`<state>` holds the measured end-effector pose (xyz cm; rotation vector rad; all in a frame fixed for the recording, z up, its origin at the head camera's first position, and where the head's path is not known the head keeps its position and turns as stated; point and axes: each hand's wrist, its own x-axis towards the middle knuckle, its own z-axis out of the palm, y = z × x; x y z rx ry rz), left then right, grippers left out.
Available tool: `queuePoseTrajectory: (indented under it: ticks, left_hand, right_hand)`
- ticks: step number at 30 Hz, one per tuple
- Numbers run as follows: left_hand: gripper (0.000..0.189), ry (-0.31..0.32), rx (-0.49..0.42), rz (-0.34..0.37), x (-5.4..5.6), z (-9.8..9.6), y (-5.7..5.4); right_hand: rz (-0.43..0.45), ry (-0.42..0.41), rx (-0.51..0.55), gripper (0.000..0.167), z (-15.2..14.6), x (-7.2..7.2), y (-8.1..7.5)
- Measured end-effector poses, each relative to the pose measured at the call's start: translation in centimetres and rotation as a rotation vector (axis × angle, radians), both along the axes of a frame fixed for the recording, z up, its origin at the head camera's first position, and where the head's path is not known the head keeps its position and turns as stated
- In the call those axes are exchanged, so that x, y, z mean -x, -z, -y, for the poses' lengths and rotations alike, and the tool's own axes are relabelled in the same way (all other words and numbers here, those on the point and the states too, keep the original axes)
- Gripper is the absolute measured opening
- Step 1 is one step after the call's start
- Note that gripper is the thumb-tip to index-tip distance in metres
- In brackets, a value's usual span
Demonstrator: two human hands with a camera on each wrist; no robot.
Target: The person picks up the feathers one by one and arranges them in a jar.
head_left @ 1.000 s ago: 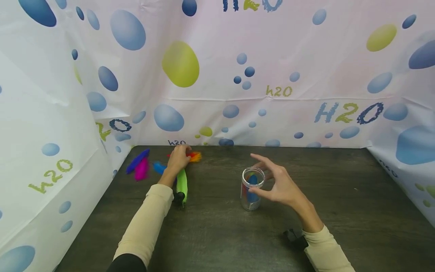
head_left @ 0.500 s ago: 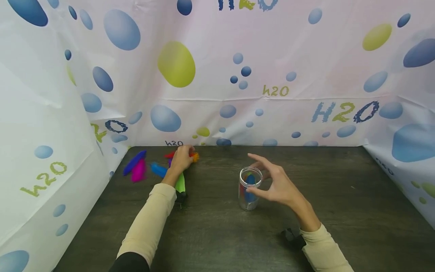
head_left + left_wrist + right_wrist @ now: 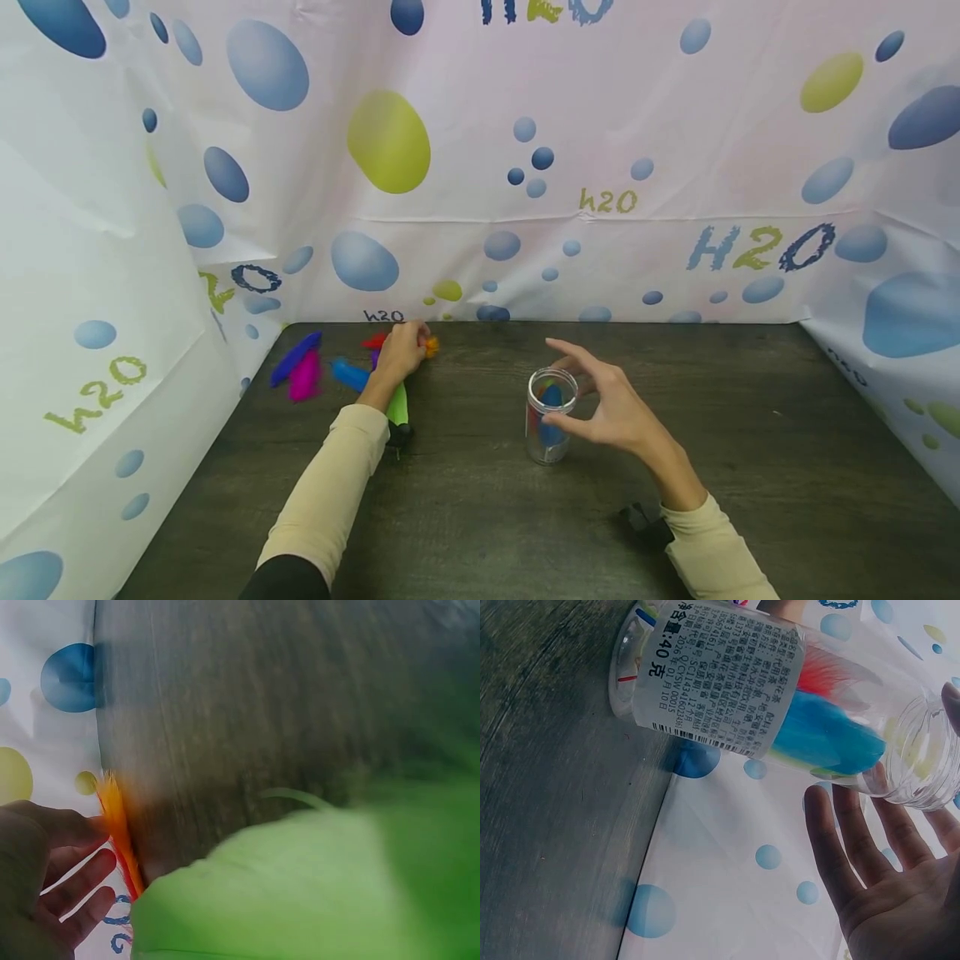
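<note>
My left hand [image 3: 402, 352] is at the back left of the table, its thumb and index finger pinching an orange feather [image 3: 118, 821]. A red feather [image 3: 374, 341] lies just left of that hand, and a green feather [image 3: 398, 406] shows beneath the wrist, large and blurred in the left wrist view. My right hand [image 3: 617, 408] is around the neck of a clear jar [image 3: 548, 446], thumb at the near side of the rim, other fingers loosely extended behind. The upright jar has a white printed label [image 3: 716, 679] and contains blue [image 3: 826, 735] and red feathers [image 3: 821, 673].
Left of my left hand lie a light blue feather [image 3: 349, 375], a magenta feather [image 3: 305, 377] and a dark blue feather [image 3: 296, 358]. A bit of purple feather [image 3: 375, 357] shows beside the wrist. A white patterned sheet [image 3: 465, 150] walls the dark wooden table [image 3: 480, 517].
My left hand has shifted slightly right and its fingers have come onto the orange feather. The view has turned a little; the right hand and jar stay as they were.
</note>
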<state>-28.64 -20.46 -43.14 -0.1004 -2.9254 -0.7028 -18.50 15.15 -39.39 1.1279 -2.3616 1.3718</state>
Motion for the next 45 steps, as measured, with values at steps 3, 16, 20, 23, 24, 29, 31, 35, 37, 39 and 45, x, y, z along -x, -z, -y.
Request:
queuePoseTrajectory:
  ticks: [3, 16, 20, 23, 24, 29, 31, 35, 37, 39, 45]
  left_hand:
    - [0.021, 0.007, 0.006, 0.001, 0.1, 0.0, 0.1]
    - [0.027, 0.011, 0.032, 0.006, 0.1, -0.3, 0.5]
    - [0.024, -0.005, 0.018, 0.001, 0.1, -0.3, 0.5]
    - [0.022, -0.008, 0.008, -0.012, 0.0, -0.2, 0.3]
    - [0.020, -0.008, 0.007, -0.020, 0.0, -0.1, 0.2]
    - [0.013, 0.000, -0.026, -0.074, -0.2, 0.1, -0.3]
    - [0.012, 0.002, -0.050, -0.088, -0.3, 0.2, -0.5]
    - [0.013, 0.006, -0.101, -0.110, -0.6, 0.4, -0.8]
    - [0.015, 0.005, -0.126, -0.116, -0.7, 0.5, -0.8]
    - [0.016, 0.003, -0.138, -0.126, -0.8, 0.7, -0.9]
    - [0.016, -0.020, -0.175, -0.170, -1.0, 1.1, -1.3]
  right_hand:
    - [0.000, -0.002, 0.000, 0.090, 0.0, 0.0, 0.0]
    - [0.015, -0.004, 0.000, 0.090, 0.0, -0.1, -0.2]
    - [0.020, -0.007, 0.002, 0.090, 0.1, -0.1, -0.2]
    - [0.019, -0.013, 0.006, 0.090, 0.1, -0.1, -0.1]
    - [0.015, -0.015, 0.007, 0.090, 0.1, -0.1, -0.1]
    - [-0.005, -0.023, 0.012, 0.089, 0.0, 0.1, 0.0]
    - [-0.013, -0.021, 0.011, 0.090, 0.0, 0.1, 0.1]
    - [-0.016, -0.012, 0.006, 0.090, 0.0, 0.1, 0.1]
    - [-0.014, -0.011, 0.004, 0.090, 0.0, 0.0, 0.1]
    - [-0.014, -0.009, 0.004, 0.090, 0.0, 0.0, 0.1]
    - [-0.015, -0.004, 0.005, 0.090, 0.1, -0.1, 0.0]
